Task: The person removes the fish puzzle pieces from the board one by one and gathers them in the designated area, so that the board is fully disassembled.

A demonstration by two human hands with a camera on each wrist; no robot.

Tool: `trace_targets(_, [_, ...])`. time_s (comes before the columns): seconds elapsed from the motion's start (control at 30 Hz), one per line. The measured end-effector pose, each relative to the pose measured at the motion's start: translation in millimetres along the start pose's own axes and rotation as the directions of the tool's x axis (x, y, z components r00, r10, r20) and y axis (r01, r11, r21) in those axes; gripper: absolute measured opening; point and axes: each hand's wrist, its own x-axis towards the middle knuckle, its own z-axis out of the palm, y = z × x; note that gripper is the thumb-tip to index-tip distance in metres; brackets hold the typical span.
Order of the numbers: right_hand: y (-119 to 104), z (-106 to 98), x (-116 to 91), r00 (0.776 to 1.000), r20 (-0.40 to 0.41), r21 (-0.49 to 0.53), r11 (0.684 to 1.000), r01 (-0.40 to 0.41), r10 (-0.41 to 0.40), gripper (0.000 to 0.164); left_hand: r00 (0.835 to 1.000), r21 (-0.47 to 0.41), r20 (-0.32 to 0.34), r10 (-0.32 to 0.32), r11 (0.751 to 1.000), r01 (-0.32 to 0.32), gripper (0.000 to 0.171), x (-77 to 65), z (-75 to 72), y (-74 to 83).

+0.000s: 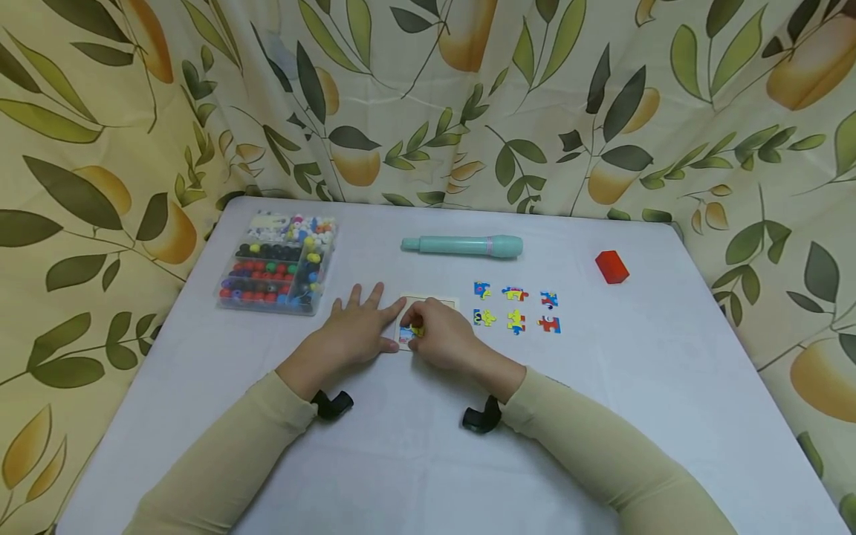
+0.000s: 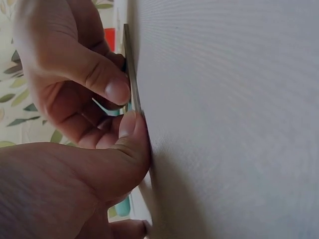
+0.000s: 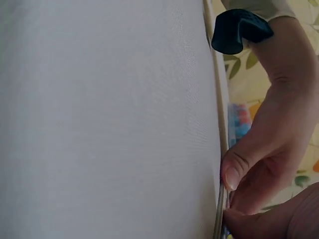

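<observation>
A small pale puzzle board (image 1: 452,303) lies on the table, largely hidden by the hands. My left hand (image 1: 352,333) rests flat at its left side with fingers spread; the thumb and forefinger touch its edge. In the left wrist view, the left thumb (image 2: 130,133) presses against the thin board edge. Over the board, my right hand (image 1: 441,332) has its fingers bent and its thumb and fingertips pinching a puzzle piece (image 1: 417,329), partly yellow and mostly covered. Coloured picture shows in the board's lower left. To the right, several loose puzzle pieces (image 1: 516,321) lie in two rows.
A clear compartment box of coloured beads (image 1: 267,273) stands at the left back. Behind the board lies a mint-green tube-shaped thing (image 1: 461,246). A red block (image 1: 611,267) sits toward the right back. White cloth (image 1: 401,461) covers the table; a patterned curtain (image 1: 428,96) hangs behind.
</observation>
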Motion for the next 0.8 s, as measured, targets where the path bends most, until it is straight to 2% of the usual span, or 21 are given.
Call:
trace_targets(0.23, [3.2,-8.0,3.0,0.999,0.039,0.206,0.978,-0.009,0.001,0.032,1.0,0.007,0.003,-0.005,1.0,0.005,0.087,-1.5,-1.5,-0.8])
trace_targets(0.47, [2.5,-7.5,3.0,1.0,0.018,0.215,0.977,-0.012,0.008,0.026,1.0,0.0,0.002,0.004,1.0,-0.004,0.087,-3.3,-2.2,-1.5])
trace_targets(0.8, [3.0,-13.0,1.8,0.999,0.021,0.322,0.946,-0.047,0.042,0.027,1.0,0.01,-0.001,0.011,1.0,-0.011,0.087,-0.2,0.0,-2.3])
